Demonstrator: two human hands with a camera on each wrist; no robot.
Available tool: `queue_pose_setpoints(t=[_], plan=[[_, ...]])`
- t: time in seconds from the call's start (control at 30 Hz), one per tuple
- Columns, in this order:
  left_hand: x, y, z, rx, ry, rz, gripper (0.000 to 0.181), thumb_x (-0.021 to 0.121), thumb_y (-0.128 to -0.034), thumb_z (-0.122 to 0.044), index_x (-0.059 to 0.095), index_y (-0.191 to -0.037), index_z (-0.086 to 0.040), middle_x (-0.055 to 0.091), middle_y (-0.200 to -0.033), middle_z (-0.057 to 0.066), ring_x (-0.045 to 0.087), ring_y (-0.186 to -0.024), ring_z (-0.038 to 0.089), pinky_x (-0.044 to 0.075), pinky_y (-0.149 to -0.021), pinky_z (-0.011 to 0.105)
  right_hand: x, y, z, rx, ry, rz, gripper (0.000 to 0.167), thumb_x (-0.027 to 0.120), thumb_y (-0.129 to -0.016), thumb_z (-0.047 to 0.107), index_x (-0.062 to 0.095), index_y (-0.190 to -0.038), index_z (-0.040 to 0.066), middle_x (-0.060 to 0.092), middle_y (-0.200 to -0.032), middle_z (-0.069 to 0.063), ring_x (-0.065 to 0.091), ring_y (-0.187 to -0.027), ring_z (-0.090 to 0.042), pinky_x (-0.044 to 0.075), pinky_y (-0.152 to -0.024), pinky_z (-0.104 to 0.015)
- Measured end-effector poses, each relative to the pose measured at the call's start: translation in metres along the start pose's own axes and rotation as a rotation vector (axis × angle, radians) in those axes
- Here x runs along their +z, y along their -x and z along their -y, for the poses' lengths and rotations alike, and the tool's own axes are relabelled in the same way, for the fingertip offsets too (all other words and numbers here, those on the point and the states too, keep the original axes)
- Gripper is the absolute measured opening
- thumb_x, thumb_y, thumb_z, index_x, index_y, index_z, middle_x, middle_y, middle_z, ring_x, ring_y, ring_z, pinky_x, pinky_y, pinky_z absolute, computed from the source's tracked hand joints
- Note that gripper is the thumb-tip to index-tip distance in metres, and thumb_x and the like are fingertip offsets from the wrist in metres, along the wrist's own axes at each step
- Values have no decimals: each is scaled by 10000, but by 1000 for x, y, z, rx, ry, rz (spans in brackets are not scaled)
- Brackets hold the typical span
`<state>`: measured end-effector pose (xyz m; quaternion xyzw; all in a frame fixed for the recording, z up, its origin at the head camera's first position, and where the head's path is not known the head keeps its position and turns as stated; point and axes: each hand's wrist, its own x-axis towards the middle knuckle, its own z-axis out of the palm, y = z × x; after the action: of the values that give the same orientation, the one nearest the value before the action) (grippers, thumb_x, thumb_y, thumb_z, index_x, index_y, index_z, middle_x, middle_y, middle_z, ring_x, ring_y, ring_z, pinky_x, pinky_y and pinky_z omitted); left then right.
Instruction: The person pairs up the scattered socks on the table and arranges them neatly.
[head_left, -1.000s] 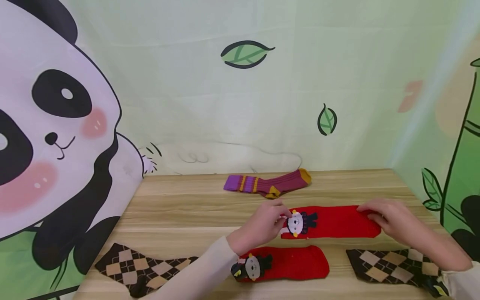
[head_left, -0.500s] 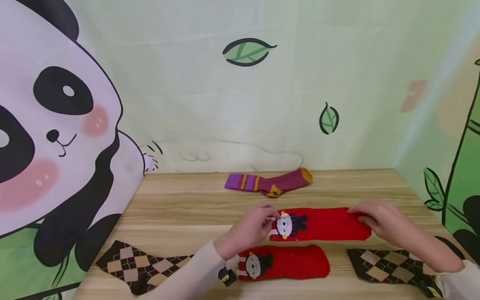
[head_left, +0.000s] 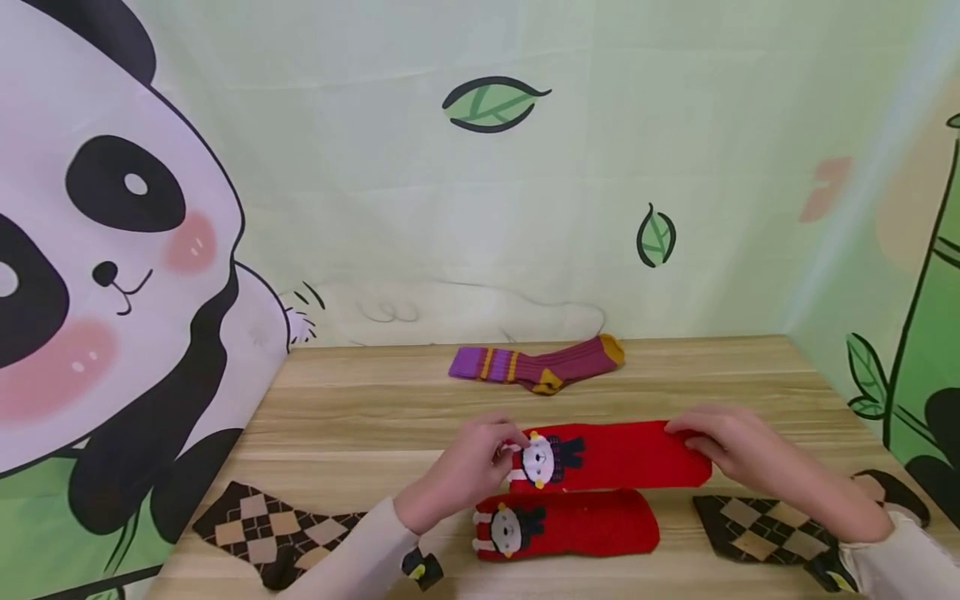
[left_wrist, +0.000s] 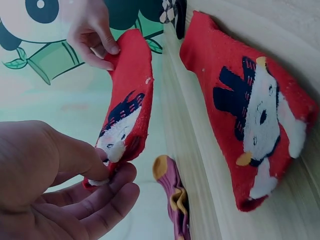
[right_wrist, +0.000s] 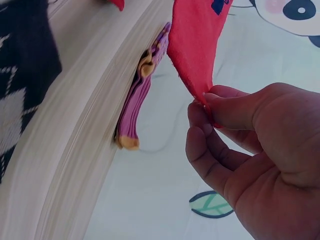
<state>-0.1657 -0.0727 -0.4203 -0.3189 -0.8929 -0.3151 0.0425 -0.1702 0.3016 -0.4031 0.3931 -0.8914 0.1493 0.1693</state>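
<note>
A red sock (head_left: pixel 622 455) with a white animal face is stretched between the two hands, raised off the table in both wrist views. The left hand (head_left: pixel 463 467) pinches its patterned end between thumb and fingers, which the left wrist view shows close up (left_wrist: pixel 75 185). At the plain end, the right hand (head_left: pixel 738 442) pinches a corner with thumb and fingertips, also seen in the right wrist view (right_wrist: pixel 260 135). A second red sock (head_left: pixel 592 523) with the same face lies flat on the table, just nearer than the held one.
A purple and maroon sock (head_left: pixel 558 367) lies near the back edge of the wooden table (head_left: pixel 360 417). One argyle sock (head_left: pixel 262 529) is at the front left, another (head_left: pixel 757 525) at the front right, partly behind the right arm. A printed panda cloth (head_left: pixel 375 167) stands behind.
Both hands have moved left and slightly nearer with the red sock between them. Its near edge now meets the far edge of the lying red sock in the head view.
</note>
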Motion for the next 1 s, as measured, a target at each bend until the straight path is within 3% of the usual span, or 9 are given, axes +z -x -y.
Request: queue_pose_setpoints(t=[0.2,0.57,0.77,1.0], plan=[[-10,12,4,-10,51,-2,226,645,-880,113,778,-998,-27,656,-922,42,495,-673,103,455,-562,187,4,-8,7,-31,-66,59,339,803,-798,-85,745,-1076,100,720,-1004,11,673,-853,-134,601,-720,-325],[-18,24,11,-32,68,-23,242,651,-857,113,784,-974,-51,683,-942,27,519,-675,66,496,-586,204,7,-18,16,-42,-143,108,300,773,-836,-85,754,-1081,86,705,-981,31,642,-831,-72,587,-699,-273],[-18,27,12,-56,77,-2,248,652,-858,113,787,-982,-55,668,-945,15,520,-666,47,500,-581,200,7,-19,20,-2,-164,149,304,759,-852,-86,749,-1102,86,717,-1022,13,662,-864,-101,597,-729,-294],[-19,33,14,-79,77,29,222,669,-865,97,789,-985,-46,671,-938,22,533,-658,56,498,-569,202,11,-20,22,-17,-169,158,311,761,-845,-93,752,-1100,84,712,-1027,7,669,-881,-121,604,-745,-308]])
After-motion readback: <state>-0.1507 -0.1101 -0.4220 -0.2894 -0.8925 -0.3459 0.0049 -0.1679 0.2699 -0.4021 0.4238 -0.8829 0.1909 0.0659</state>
